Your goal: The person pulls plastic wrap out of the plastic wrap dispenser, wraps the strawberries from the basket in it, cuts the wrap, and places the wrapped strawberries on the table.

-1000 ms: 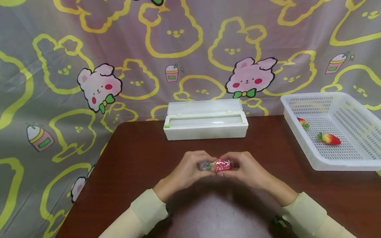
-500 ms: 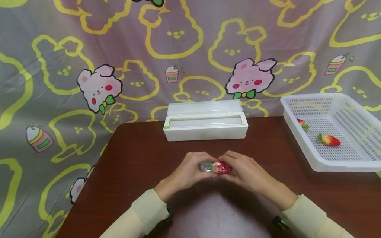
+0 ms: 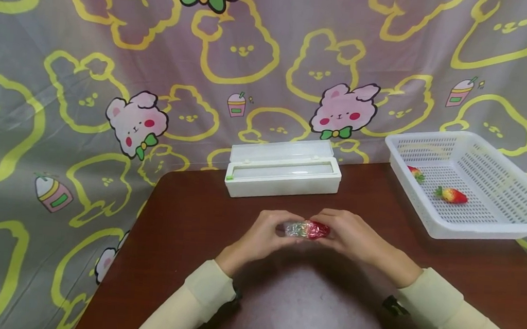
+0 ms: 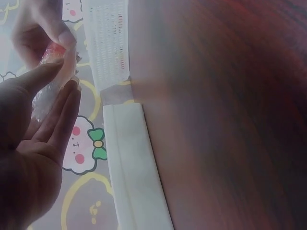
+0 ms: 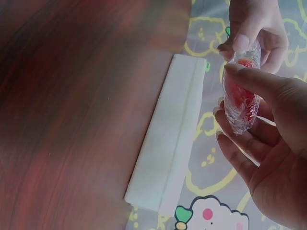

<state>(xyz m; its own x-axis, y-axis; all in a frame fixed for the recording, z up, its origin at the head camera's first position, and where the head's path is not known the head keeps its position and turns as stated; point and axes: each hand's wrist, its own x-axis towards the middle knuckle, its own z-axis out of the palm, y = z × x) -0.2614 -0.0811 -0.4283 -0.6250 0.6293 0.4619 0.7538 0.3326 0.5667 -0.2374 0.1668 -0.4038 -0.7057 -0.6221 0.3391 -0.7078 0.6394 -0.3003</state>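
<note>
A strawberry wrapped in clear cling film is held between both hands above the table. My left hand pinches the film around its leafy end, thumb on the near side. My right hand holds the red end between thumb and fingers. Seen from the right wrist, the crinkled film covers the whole strawberry, with the right thumb across it and the fingers beneath. From the left wrist, part of the wrapped fruit is hidden behind the left thumb and fingers.
Behind the hands stands a long white cling film dispenser box with its clear lid raised. A white perforated basket at the right holds a bare strawberry and another strawberry partly hidden by its wall. A patterned curtain hangs behind the brown table.
The wrapped strawberry and my right hand have shifted slightly to the right, and more of the filmed leafy end shows. My left hand has stayed almost in place.
</note>
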